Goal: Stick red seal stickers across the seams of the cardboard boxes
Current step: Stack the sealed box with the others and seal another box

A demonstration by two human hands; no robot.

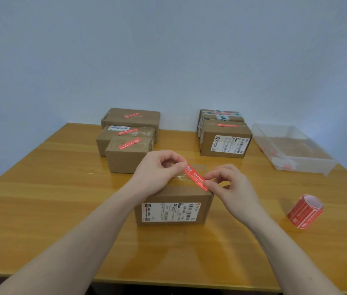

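On the table [61,209] the box [174,201] sits in front of me. Over its top I hold the red sticker [196,177], my left hand [157,173] pinching its far end, my right hand [232,188] pinching its near end.

A sticker [196,177] is lying stretched between the left hand [157,173] and the right hand [230,188], over the top of the box [174,207] sitting under both hands on the table [61,199]. Behind the left hand, three boxes [128,135] are sitting clustered, a sticker on each top. Behind the right hand, two more boxes [224,135] are standing one behind the other. Right of the right hand a sticker roll [304,210] is resting, and farther back on that side a tray [291,149] is sitting (its contents unclear).
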